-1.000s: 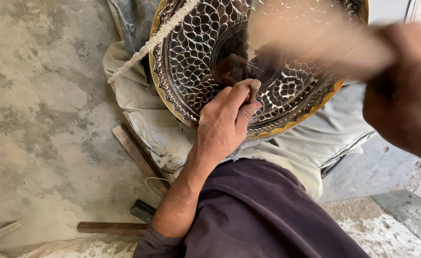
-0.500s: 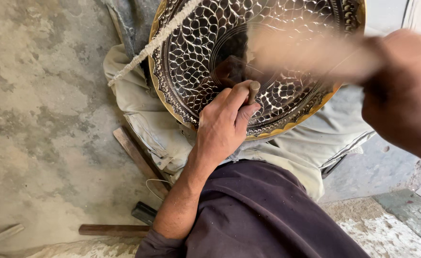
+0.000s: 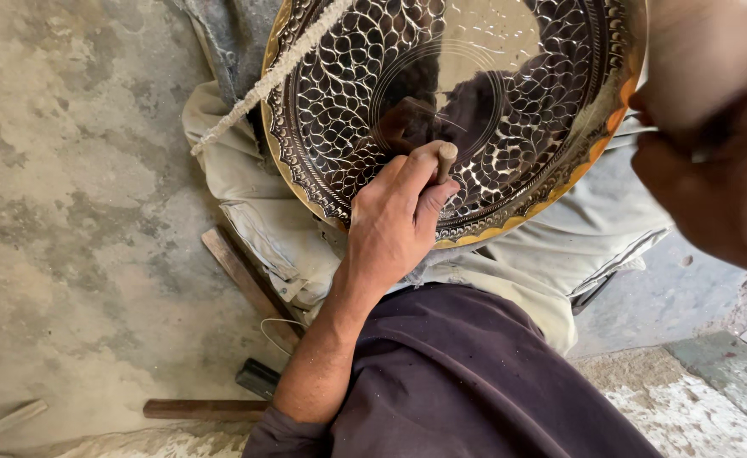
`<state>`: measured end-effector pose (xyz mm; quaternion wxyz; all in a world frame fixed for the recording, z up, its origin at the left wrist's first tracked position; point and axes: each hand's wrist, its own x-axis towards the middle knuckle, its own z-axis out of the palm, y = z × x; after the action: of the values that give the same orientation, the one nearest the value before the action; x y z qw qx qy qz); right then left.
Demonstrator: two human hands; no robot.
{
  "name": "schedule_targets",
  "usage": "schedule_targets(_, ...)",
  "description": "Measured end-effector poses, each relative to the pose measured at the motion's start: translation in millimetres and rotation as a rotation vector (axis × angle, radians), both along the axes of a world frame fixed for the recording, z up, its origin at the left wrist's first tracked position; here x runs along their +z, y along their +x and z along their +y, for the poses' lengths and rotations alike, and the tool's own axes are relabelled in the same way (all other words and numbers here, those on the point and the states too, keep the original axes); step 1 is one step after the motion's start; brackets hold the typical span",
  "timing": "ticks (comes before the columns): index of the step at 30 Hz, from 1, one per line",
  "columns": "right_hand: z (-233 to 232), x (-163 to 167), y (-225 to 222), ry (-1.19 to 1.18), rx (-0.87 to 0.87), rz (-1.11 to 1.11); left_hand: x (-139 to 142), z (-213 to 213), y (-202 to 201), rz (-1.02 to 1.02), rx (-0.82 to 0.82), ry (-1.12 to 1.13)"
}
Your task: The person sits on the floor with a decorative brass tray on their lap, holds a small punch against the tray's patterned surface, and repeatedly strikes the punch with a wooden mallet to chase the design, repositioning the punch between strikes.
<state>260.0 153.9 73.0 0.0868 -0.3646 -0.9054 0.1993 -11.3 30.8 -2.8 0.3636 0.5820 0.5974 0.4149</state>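
Observation:
A round brass plate [image 3: 331, 119] with an engraved leaf pattern leans on my lap over a beige cloth [image 3: 255, 225]. My left hand [image 3: 390, 229] rests on the plate's lower rim. It grips a short metal chisel [image 3: 446, 158] with the tip set on the pattern near the centre. My right hand [image 3: 721, 195] is raised close to the camera at the right edge. It is closed around a pale wooden striker [image 3: 696, 59], which is blurred and partly cut off. A twisted white cord [image 3: 272, 76] crosses the plate's upper left edge.
A hammer lies on the concrete floor at lower left, with its wooden handle [image 3: 204, 409] and dark head [image 3: 259, 377]. A wooden strip [image 3: 242, 276] and a thin wire loop [image 3: 280, 326] sit beside the cloth. A grey stone step [image 3: 730, 373] is at lower right.
My right hand and the wooden striker swung up and to the right, off the plate's face. The left hand and chisel stayed in place.

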Motion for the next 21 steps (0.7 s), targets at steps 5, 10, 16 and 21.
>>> schedule_targets(5, -6, 25, -17, -0.127, -0.279, -0.057, 0, 2, 0, 0.014, -0.005, -0.01)
schedule_targets(10, -7, 38, -34, 0.124, -0.099, -0.332, 2, 0, -1, -0.019, 0.002, -0.032)
schedule_targets(16, -9, 49, -46, 0.092, -0.155, -0.25, 3, 1, -3, -0.004, 0.002, -0.013)
schedule_targets(21, -15, 54, -58, -0.202, -0.368, 0.036, 3, -1, -3, -0.014, 0.007, -0.022)
